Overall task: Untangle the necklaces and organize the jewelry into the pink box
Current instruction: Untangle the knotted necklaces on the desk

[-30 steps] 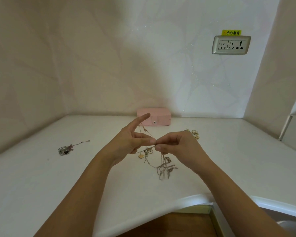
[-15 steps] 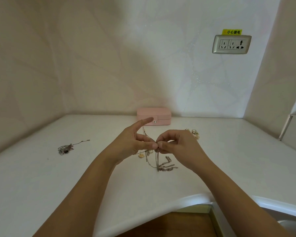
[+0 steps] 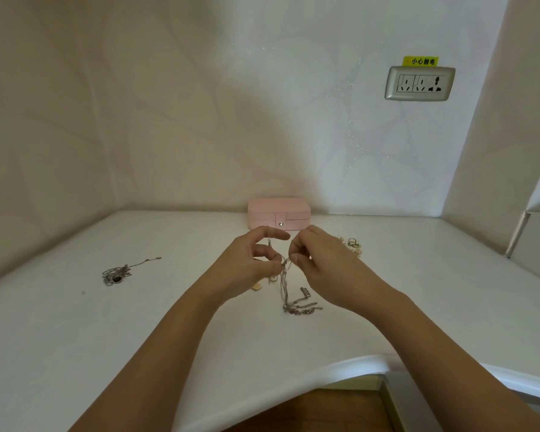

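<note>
Left hand and right hand, raised over a white table, each pinch the tangled necklaces at one shared knot between their fingertips; the left forefinger extends above the pinch. Chain strands hang from the knot, their lower ends and pendants lying on the table. Pink box: closed, snap fastened, against the wall just beyond the hands. Gold rings: clustered right of the hands. Separate silver chain: bunched, well apart at left.
</note>
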